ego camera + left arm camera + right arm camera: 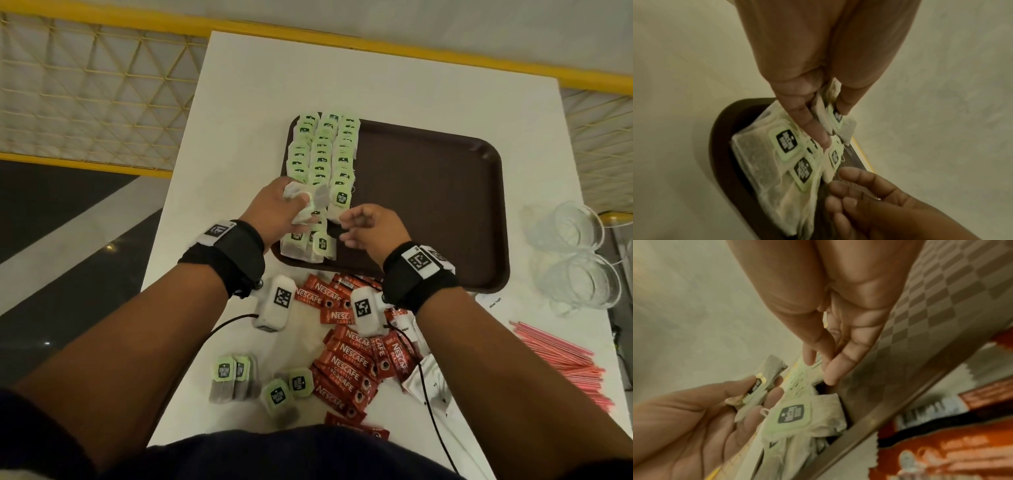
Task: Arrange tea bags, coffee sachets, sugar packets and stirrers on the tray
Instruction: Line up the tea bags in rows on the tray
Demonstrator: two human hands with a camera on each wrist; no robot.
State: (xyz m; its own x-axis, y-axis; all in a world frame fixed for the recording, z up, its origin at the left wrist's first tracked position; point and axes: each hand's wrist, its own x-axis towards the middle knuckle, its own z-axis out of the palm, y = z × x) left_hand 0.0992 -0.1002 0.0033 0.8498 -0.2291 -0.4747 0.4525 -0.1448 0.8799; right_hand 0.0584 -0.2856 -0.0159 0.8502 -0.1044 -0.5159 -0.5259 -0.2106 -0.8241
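A brown tray [428,205] lies on the white table [274,78]. Three columns of green-tagged tea bags [322,154] fill its left side. My left hand [298,202] hovers over the near end of those columns and grips a small bunch of tea bags [310,200]; the left wrist view shows the bunch [833,112] pinched between thumb and fingers. My right hand [356,222] hangs just to the right with fingers loosely bent and nothing in it, its fingertips [830,376] close to the nearest tea bag on the tray [795,413].
Red coffee sachets [352,370] are heaped on the table in front of the tray, with loose tea bags [236,377] to their left and white packets [428,380] to their right. Pink stirrers [565,363] lie at the right edge. Glass cups [575,257] stand beside the tray.
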